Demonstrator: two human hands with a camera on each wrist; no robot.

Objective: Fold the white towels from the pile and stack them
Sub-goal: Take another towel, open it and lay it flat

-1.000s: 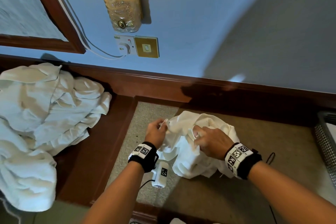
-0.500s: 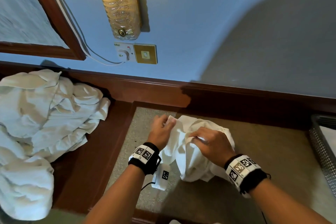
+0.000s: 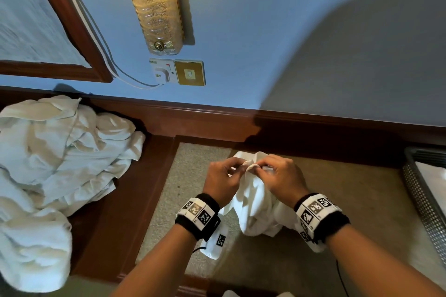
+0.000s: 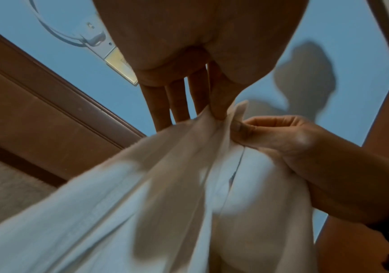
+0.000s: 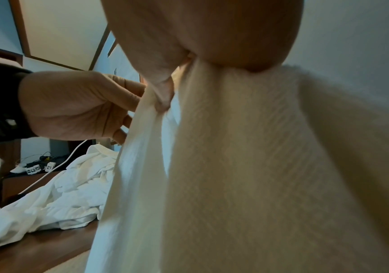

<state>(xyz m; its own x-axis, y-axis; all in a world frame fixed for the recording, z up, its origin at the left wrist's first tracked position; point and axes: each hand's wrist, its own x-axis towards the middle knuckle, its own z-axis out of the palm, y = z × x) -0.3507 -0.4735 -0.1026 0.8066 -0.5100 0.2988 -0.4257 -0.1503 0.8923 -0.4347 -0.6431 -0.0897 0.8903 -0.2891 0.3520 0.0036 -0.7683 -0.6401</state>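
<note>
Both hands, left hand (image 3: 223, 179) and right hand (image 3: 281, 179), pinch the top edge of one white towel (image 3: 257, 210) above the tabletop (image 3: 362, 200), probably hunting corners to spread it. Pile (image 3: 55, 159) waits left.

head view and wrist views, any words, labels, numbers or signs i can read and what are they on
No readable words or numbers in any view.
Wristbands on the left hand and right hand: black-and-white square code patterns, no letters.
White tag under the left wrist: one square code pattern, no text.
Wall switch plates: small marks, too small to read.
</note>
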